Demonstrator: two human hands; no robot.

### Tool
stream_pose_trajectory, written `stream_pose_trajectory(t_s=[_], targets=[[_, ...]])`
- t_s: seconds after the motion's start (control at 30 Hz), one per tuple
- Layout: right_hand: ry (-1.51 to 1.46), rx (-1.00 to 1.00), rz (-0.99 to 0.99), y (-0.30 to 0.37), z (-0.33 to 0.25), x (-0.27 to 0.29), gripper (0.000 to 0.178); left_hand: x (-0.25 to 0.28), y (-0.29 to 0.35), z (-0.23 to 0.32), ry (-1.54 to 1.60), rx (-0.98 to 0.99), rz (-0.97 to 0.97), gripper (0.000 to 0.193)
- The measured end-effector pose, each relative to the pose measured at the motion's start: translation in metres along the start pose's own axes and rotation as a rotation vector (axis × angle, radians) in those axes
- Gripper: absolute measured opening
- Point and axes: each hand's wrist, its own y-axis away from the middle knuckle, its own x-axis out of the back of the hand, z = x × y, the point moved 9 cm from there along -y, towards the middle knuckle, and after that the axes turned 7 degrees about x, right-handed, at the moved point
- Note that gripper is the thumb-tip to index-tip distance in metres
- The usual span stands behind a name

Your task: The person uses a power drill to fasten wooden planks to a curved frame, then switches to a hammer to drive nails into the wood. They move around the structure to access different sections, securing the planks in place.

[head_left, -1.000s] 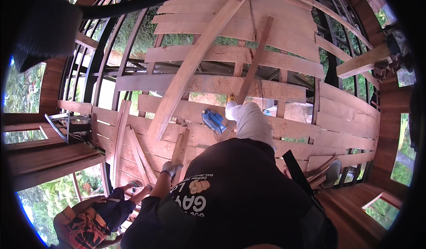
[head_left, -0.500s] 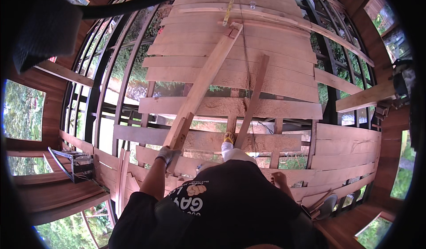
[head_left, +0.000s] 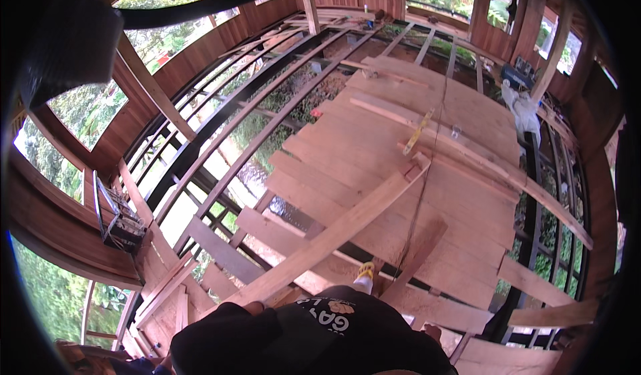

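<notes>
A long wooden beam [head_left: 320,245] lies slanting over the floorboards, its near end at my left side. My left hand [head_left: 254,307] is closed at the beam's edge near that end, mostly hidden behind my dark shirt. By my right side, my right hand [head_left: 433,333] hangs with its fingers curled and nothing visible in them; the shirt covers part of it. A narrower, darker plank [head_left: 417,258] rests across the boards right of my foot [head_left: 364,275]. Beyond the beam's far end lies a yellow spirit level [head_left: 418,132].
Overlapping floorboards [head_left: 374,134] cover the middle, with open gaps between dark joists [head_left: 250,151] on the left. Another long timber [head_left: 461,144] crosses the far boards. A clear cup [head_left: 456,132] stands near it. A white plastic sheet [head_left: 521,108] hangs at the right.
My view has lifted and swung left, bringing the far windows and walls into sight. The beam keeps its place by the spirit level. Both hands now sit lower and more hidden by my shirt.
</notes>
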Motion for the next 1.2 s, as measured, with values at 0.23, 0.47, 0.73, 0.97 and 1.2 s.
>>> stream_pose_trajectory(t_s=[0.23,0.47,0.73,0.97,1.2], targets=[[-0.463,-0.213,-0.030,-0.134,-0.075,0.062,0.013,0.050,-0.040,0.199,-0.459,-0.182,0.071,0.070],[-0.733,-0.517,-0.007,-0.217,-0.132,0.119,0.015,0.129,-0.020,0.445,-0.083,-0.263,0.276,0.070],[-0.821,-0.549,-0.064,-0.452,-0.159,0.221,0.017,0.129,0.029,0.621,0.281,-0.023,0.078,0.058],[-0.673,-0.279,0.152,-0.754,-0.327,0.412,0.016,0.150,0.036,0.722,0.270,0.023,0.071,0.057],[-0.811,0.039,0.252,-0.994,-0.470,0.487,0.023,0.244,-0.029,0.926,-0.006,-0.042,0.093,0.056]])
